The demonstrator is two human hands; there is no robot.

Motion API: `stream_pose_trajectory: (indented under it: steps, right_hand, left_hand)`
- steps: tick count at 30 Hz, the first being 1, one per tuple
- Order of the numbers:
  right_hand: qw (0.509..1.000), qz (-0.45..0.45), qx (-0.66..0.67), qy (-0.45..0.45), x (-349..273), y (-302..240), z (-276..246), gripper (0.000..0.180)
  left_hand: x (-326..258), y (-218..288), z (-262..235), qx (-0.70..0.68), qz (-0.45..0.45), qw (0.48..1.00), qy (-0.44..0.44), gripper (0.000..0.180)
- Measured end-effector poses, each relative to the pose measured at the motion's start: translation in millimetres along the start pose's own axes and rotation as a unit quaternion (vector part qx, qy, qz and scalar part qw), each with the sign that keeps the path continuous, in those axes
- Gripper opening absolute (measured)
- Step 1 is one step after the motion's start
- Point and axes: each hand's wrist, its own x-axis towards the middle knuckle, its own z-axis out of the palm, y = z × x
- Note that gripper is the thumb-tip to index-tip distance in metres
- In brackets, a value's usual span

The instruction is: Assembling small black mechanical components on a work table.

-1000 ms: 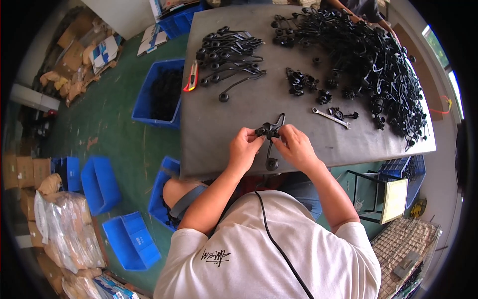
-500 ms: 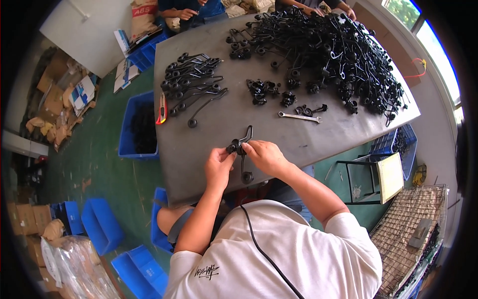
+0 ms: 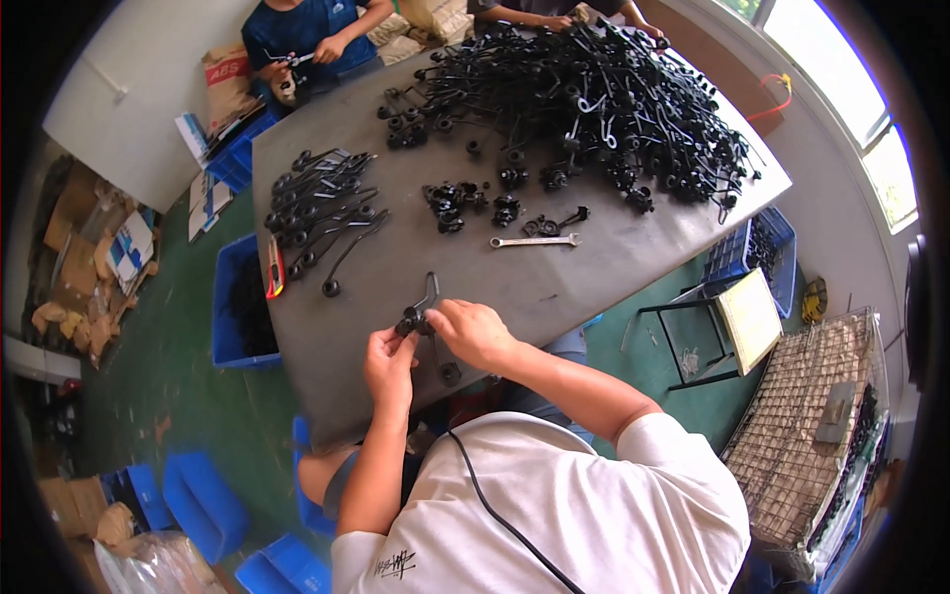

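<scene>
My left hand and my right hand are together at the near edge of a dark grey table. Between their fingertips is a black bent metal lever with a round hub; both hands grip it. A second black part lies on the table just below my right hand. A silver wrench lies further out, beyond my hands.
A row of finished black levers lies at the table's left, beside a red-handled cutter. A big heap of black parts fills the far right. Small black hubs sit mid-table. Blue bins stand on the green floor. Another person's hands work at the far end.
The view has shifted, so the table sits lower left and more of the far end shows. My hands stay together on the same black lever.
</scene>
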Motion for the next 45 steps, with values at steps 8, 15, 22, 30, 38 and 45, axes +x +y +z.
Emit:
stream_pose_trajectory:
  steps: [8,15,22,30,38,45]
  right_hand:
    - [0.959,0.110,0.253,-0.057,11,11,11,0.041]
    - [0.993,0.074,0.086,-0.026,10,30,-38,0.029]
    - [0.890,-0.023,-0.451,0.068,26,105,-113,0.026]
    - [0.854,-0.082,-0.511,-0.062,63,91,-111,0.031]
    - [0.986,-0.047,-0.032,0.154,-5,31,-53,0.015]
    - [0.990,-0.052,0.087,0.097,-32,19,-14,0.013]
  left_hand:
    - [-13,10,11,0.177,0.116,0.973,0.090,0.028]
    - [-3,10,15,0.137,0.104,0.983,0.068,0.031]
    - [2,14,8,0.228,0.094,0.968,0.055,0.038]
    - [1,1,2,0.251,0.128,0.958,0.060,0.043]
    - [-3,-8,-3,0.246,0.201,0.946,0.060,0.050]
    - [-3,-9,-4,0.250,0.228,0.940,0.047,0.048]
